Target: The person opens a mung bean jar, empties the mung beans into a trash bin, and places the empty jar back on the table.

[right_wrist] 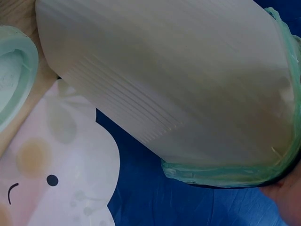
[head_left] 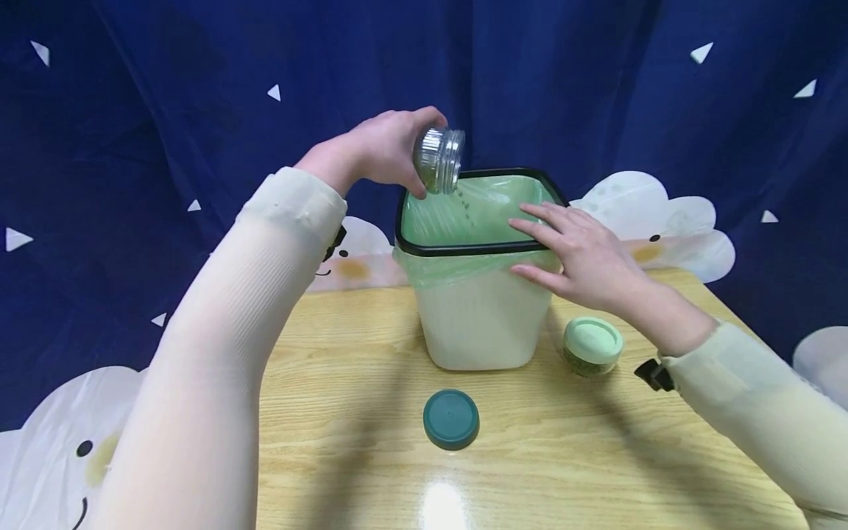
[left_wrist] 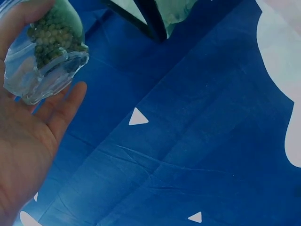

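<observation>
My left hand (head_left: 387,147) grips a clear glass jar (head_left: 439,158), tipped on its side with its mouth over the bin. Small green beans (left_wrist: 54,40) lie in the jar in the left wrist view, and a few fall from its mouth in the head view. Below stands a white trash bin (head_left: 483,324) with a black rim (head_left: 477,249) and a green bag (head_left: 490,199) lining it. At the bin's right side, my right hand (head_left: 589,258) rests against the rim, fingers spread and fairly straight.
A dark teal lid (head_left: 450,418) lies on the wooden table (head_left: 318,368) in front of the bin. To the bin's right sits a closed jar with a light green lid (head_left: 592,340). A dark blue curtain (head_left: 232,110) with cloud shapes hangs behind.
</observation>
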Action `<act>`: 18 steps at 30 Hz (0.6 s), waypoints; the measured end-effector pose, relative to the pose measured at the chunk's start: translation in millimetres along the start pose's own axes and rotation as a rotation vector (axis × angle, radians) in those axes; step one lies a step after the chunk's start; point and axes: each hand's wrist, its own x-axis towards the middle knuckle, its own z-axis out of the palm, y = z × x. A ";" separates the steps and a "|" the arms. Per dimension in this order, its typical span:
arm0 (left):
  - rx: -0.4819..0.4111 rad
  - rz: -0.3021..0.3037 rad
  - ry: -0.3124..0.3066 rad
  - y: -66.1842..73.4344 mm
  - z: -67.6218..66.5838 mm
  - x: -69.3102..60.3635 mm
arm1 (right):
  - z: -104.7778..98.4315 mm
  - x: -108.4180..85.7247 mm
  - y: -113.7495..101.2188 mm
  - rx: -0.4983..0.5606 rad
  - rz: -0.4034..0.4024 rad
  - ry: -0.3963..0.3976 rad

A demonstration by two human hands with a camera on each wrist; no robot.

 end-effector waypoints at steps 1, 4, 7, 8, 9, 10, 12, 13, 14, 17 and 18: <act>-0.002 -0.002 0.000 -0.1 0.1 -0.1 | 0.2 -0.2 0.1 0.000 0.001 -0.001; -0.001 -0.007 0.005 -0.4 -0.4 -0.8 | 0.8 0.0 0.2 -0.001 0.000 0.000; -0.015 -0.012 0.033 -0.8 -1.6 -1.3 | 1.3 0.4 0.4 -0.001 -0.004 0.000; -0.020 -0.012 0.042 -1.0 -1.9 -1.4 | 1.4 0.5 0.5 0.000 -0.006 0.001; -0.023 -0.014 0.045 -1.1 -2.0 -1.5 | 1.5 0.6 0.5 0.001 -0.007 0.002; -0.025 -0.014 0.044 -1.3 -2.0 -1.7 | 1.5 0.6 0.4 0.002 -0.008 0.004; -0.024 -0.007 0.035 -1.4 -1.5 -1.6 | 1.5 0.7 0.4 0.001 -0.009 0.004; -0.022 -0.005 0.027 -1.5 -1.2 -1.5 | 1.4 0.8 0.3 0.001 -0.009 0.005; -0.019 -0.003 0.018 -1.4 -0.8 -1.4 | 1.4 0.8 0.2 0.001 -0.008 0.004; -0.015 0.002 0.014 -0.9 -0.7 -1.1 | 1.2 0.9 0.0 0.000 -0.008 0.001; -0.015 0.003 0.017 -0.7 -0.9 -1.0 | 1.1 0.9 0.0 0.000 -0.007 0.002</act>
